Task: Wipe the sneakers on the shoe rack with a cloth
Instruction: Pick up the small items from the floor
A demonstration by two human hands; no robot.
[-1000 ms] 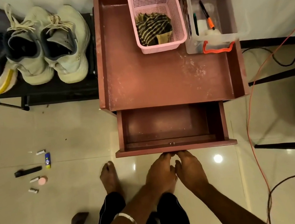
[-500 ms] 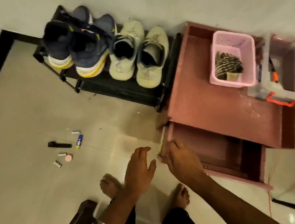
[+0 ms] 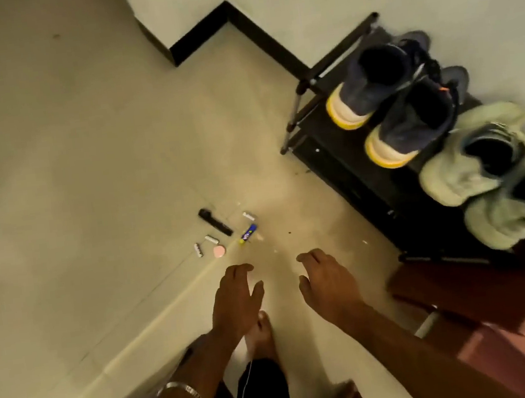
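A low black shoe rack (image 3: 350, 168) stands against the wall at the right. On it sit a pair of navy sneakers with yellow-edged soles (image 3: 398, 102) and, nearer to me, a pair of pale green sneakers (image 3: 490, 177). My left hand (image 3: 235, 296) and my right hand (image 3: 327, 278) hover side by side over the floor, left of the rack, both with fingers spread and holding nothing. No cloth is in view.
Small items lie on the tiled floor ahead of my hands: a black bar (image 3: 215, 226), a blue tube (image 3: 248, 233), a pink disc (image 3: 219, 251) and little white pieces. A red-brown table corner (image 3: 484, 290) fills the lower right. My bare feet (image 3: 261, 334) are below.
My view has swung left, away from the table; the pink basket and drawer have left the frame. Both hands have come off the drawer front and now hang free over the floor.
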